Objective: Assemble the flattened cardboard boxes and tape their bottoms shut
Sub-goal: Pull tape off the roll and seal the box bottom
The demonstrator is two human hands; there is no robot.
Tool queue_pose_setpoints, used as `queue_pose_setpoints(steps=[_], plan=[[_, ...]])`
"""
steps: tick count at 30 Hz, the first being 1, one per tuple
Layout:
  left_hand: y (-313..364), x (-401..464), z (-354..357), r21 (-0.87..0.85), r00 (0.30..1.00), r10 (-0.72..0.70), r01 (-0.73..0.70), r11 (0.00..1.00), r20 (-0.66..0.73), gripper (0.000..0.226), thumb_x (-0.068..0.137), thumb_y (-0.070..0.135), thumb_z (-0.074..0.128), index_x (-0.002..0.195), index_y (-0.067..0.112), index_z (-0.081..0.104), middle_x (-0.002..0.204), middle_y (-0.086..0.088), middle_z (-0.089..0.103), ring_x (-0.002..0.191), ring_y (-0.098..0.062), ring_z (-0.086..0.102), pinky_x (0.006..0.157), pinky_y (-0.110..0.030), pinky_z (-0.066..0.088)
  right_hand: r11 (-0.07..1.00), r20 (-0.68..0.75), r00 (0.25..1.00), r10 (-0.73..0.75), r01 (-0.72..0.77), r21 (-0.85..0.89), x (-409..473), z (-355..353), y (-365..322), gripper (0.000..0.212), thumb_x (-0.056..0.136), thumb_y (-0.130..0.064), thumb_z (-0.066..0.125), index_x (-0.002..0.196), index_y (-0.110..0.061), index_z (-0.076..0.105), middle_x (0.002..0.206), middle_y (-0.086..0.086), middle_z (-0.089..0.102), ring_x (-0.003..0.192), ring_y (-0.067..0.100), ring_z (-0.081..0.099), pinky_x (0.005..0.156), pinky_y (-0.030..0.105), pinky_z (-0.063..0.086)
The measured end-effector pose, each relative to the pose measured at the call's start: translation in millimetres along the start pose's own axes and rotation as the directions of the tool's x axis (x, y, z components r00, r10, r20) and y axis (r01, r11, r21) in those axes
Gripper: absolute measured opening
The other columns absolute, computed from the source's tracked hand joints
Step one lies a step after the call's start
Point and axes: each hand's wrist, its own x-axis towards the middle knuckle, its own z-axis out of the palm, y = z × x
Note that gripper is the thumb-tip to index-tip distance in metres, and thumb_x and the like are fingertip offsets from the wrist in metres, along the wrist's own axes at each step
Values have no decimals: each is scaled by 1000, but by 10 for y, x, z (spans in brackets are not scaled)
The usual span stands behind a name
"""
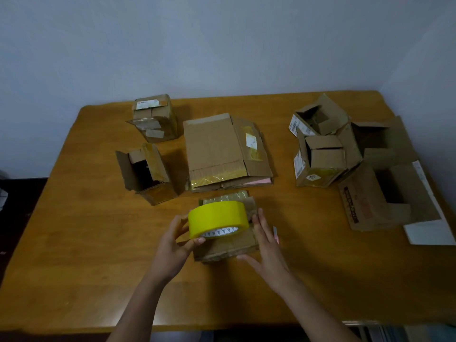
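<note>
— Two hands are over the small brown cardboard box point(228, 245) at the near middle of the orange-brown wooden table point(74, 255). What has each got?

— The left hand point(172, 245) grips the roll of yellow packing tape point(218, 218), thumb under its near edge and fingers curled round its left side. The roll is tilted, its white printed core facing down toward the box, and it hangs just over the box top.

— And the right hand point(267, 243)?

— Fingers straight, laid flat against the right side of the small box, thumb stretched along its near edge. It pinches nothing; it only presses the cardboard.

— Where are the other boxes?

— A stack of flattened brown cardboard boxes point(222, 151) lies just beyond the small one, in the middle of the table, with glossy tape along its near flap and a pink sheet showing at the bottom. To the left stand two assembled ones: a taped-up box with white labels point(154, 118) at the far side, and nearer, an open-flapped box lying on its side point(145, 172).

— On the right?

— A cluster of open-topped brown boxes point(323, 144), touching one another, and a larger open box with red print point(370, 203) near the right edge. A white sheet of paper point(427, 233) lies against that larger box.

— Anything by the right hand?

— A small thin grey object point(275, 230) just beside it; I cannot tell what it is.
</note>
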Motion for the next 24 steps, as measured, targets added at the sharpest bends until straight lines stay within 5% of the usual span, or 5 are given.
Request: queue_pose_setpoints(steps=[4,10,15,19,24], plan=[[-25,-10,-54,-68,1000,-20,21,997,15,43,82,0,68,117,20,51,131,9,54,113,-4,56,78,-16,52,999,-47,998,34,-35,-18,62,4,67,90,85,-26,69,152,-30,8,157,-26,-13,147,7,11,116,57,23],[-42,-55,-163,-55,999,-39,39,998,12,46,73,19,72,114,23,51,128,3,59,120,-19,57,88,-25,54,994,-33,999,38,-42,-102,66,24,-52,88,88,-19,67,153,-22,8,156,-22,-24,142,-2,3,118,53,22],[-15,-65,-123,-35,999,-31,31,999,5,48,82,5,70,114,34,49,127,11,56,119,-10,53,83,-12,49,929,-21,994,-107,93,-358,40,-89,-298,89,92,-27,63,154,-21,-1,157,-6,-26,142,9,-19,102,24,-23],[51,-105,-109,-17,1000,-1,1,1000,-5,52,81,8,70,98,54,53,124,16,56,115,3,52,83,-10,48,933,43,997,-57,69,-352,48,-110,-283,83,99,-14,49,148,-20,-18,148,-10,-39,133,3,-34,89,17,-35],[75,-210,-364,-9,996,57,-57,998,-66,46,80,1,69,108,34,53,117,15,58,110,-6,63,82,-19,54,918,60,995,-77,94,-384,59,-91,-266,86,96,3,45,148,-19,-19,148,-10,-38,131,-1,-34,87,9,-33]])
